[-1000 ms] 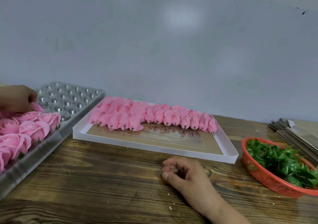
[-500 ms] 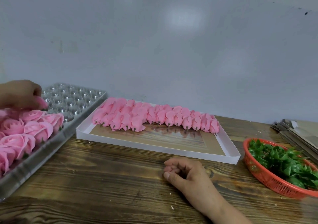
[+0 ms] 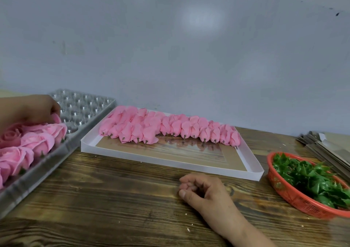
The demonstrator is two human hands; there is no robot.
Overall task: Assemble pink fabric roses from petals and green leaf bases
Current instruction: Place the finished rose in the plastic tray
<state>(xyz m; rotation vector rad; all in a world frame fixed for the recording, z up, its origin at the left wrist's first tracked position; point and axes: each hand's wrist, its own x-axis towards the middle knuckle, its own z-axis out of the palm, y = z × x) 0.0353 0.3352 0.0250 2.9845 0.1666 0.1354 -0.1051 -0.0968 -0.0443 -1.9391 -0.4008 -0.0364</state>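
Note:
My left hand is at the far left, over the clear plastic cavity tray, its fingers curled on a pink rose at the edge of the filled rows. Several finished pink roses fill the near part of that tray. My right hand rests on the wooden table with its fingers loosely curled and nothing in it. A white shallow tray holds a long row of folded pink petal buds. A red basket at the right holds green leaf bases.
A stack of flat grey cardboard pieces lies at the far right behind the basket. A pale wall stands right behind the table. The far cavities of the plastic tray hold no roses.
My left hand has shifted slightly down and left, setting the rose at the end of the filled rows. My right hand stays where it was on the table.

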